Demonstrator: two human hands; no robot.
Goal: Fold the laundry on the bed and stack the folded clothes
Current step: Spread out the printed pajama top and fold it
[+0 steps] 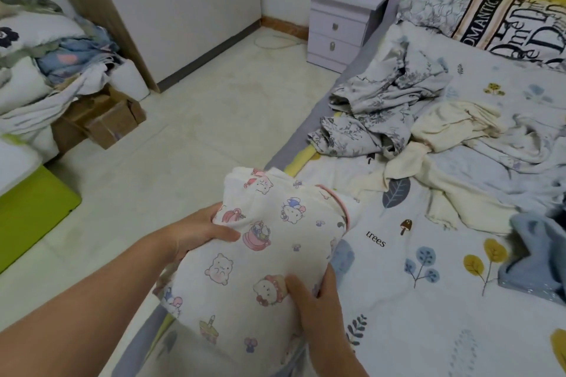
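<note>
**White cartoon top held in two hands by the bed edge**

White cloth with little cartoon animals fills the lower middle of the frame. It is a cartoon top (263,254), folded into a thick bundle. The left hand (199,232) grips its left side, with the thumb on top and the fingers tucked under. The right hand (315,300) grips the near right corner, thumb pressed on top of the cloth and fingers curled round the edge. Both hands hold it; neither one is spread flat.

The bundle's long way runs from the bottom of the frame up toward the pink collar at the top right. It hangs over the edge of the bed (398,300), partly over the floor (199,119). The bare sheet with the tree pictures lies just to the right of the right hand, so that hand is nearer the spot where the top could be set down. I think the next move is to carry it right and lay it flat there.

Farther up and right more laundry waits, not folded yet: a grey flowery cloth (376,107), a cream cloth (444,168) beside it, and a blue cloth (539,254) at the right edge. No neat stack shows on the bed.
</note>
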